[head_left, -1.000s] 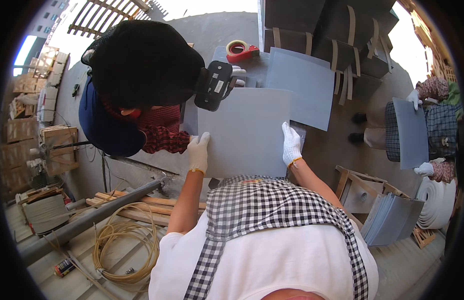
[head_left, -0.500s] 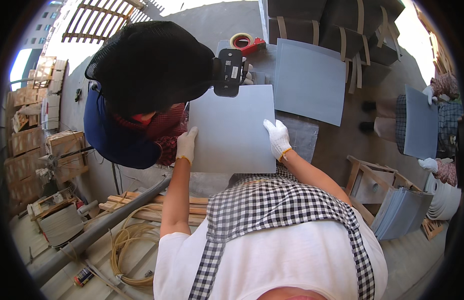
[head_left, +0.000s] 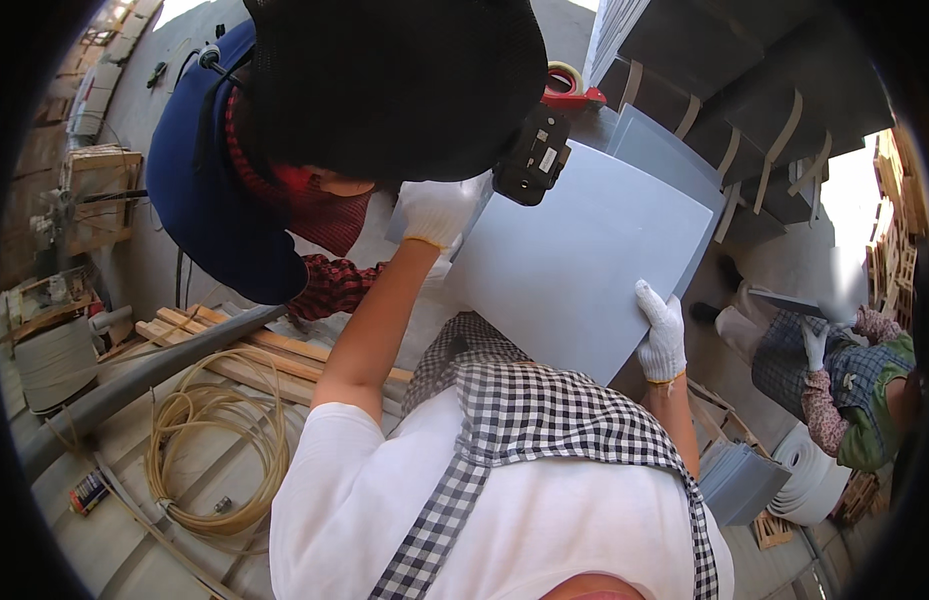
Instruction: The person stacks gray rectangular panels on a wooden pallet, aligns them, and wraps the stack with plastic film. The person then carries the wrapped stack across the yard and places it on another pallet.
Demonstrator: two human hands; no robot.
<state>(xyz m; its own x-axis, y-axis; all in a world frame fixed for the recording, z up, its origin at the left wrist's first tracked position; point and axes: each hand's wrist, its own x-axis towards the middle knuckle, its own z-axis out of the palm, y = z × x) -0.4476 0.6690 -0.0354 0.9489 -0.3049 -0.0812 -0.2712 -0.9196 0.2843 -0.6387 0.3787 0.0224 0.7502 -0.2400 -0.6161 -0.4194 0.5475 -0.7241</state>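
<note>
A flat, pale grey square panel (head_left: pixel 579 260) lies tilted across the work surface in front of me. My gloved right hand (head_left: pixel 662 335) grips its right edge, thumb on top and fingers underneath. My gloved left hand (head_left: pixel 439 212) is beyond the panel's left edge, close to the co-worker; its fingers are partly covered by the co-worker's black cap, so their grip does not show. Under the far right side of the panel lie more grey panels (head_left: pixel 669 150).
A co-worker in a black mesh cap (head_left: pixel 394 90) with a black device (head_left: pixel 531 155) leans in at left. A red tape dispenser (head_left: pixel 574 95) sits beyond. Dark boxes (head_left: pixel 704 60) stand far right. At right another person (head_left: pixel 824 360) holds a panel. Coiled tubing (head_left: pixel 219 440) lies lower left.
The panel has turned and shifted right with my right hand. My left hand has left its left edge and moved up and right. The co-worker has leaned further right.
</note>
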